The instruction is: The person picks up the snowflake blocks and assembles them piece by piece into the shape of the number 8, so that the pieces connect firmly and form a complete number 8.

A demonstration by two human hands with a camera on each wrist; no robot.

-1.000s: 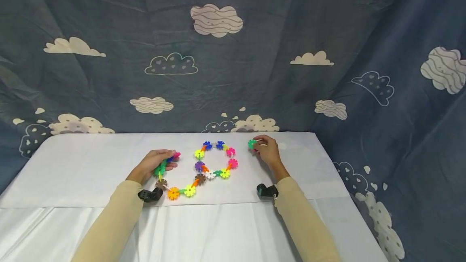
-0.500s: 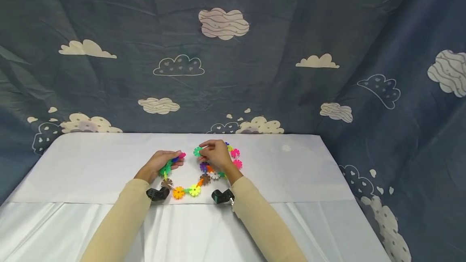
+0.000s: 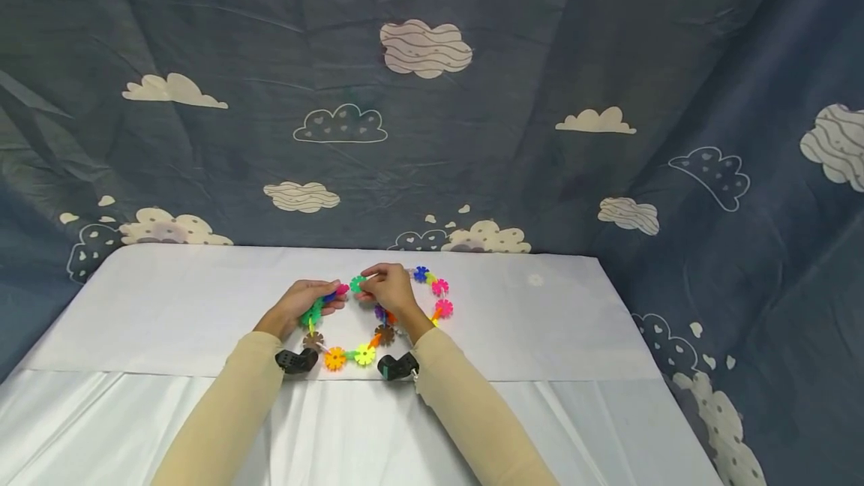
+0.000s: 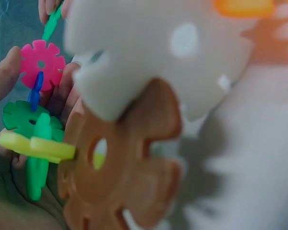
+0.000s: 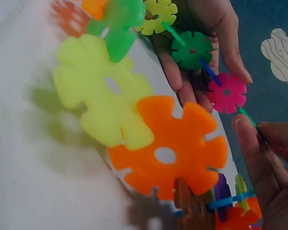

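A chain of colourful notched plastic snowflake discs runs from my left hand (image 3: 297, 307) across the table. My left hand holds its end, thumb and fingers at the pink disc (image 4: 31, 60), with a blue disc (image 4: 34, 98) and green ones over the palm. My right hand (image 3: 393, 294) pinches a single green disc (image 3: 357, 285) between thumb and fingers. In the right wrist view this green disc is edge-on, right at the pink disc's rim. Orange (image 3: 335, 366) and yellow (image 3: 365, 355) discs of the chain hang or lie nearest me. My right hand hides part of the chain's loop.
The loop's far side shows blue (image 3: 421, 274) and pink (image 3: 443, 309) discs beyond my right hand. A loose white disc (image 3: 535, 280) lies at the right on the white tablecloth (image 3: 574, 336). A dark cloud-print curtain (image 3: 472, 171) stands behind the table.
My right hand has brought the green disc leftward from the right side, over the loop, to the pink disc. My left hand keeps its hold on the chain. The head view has shifted slightly.
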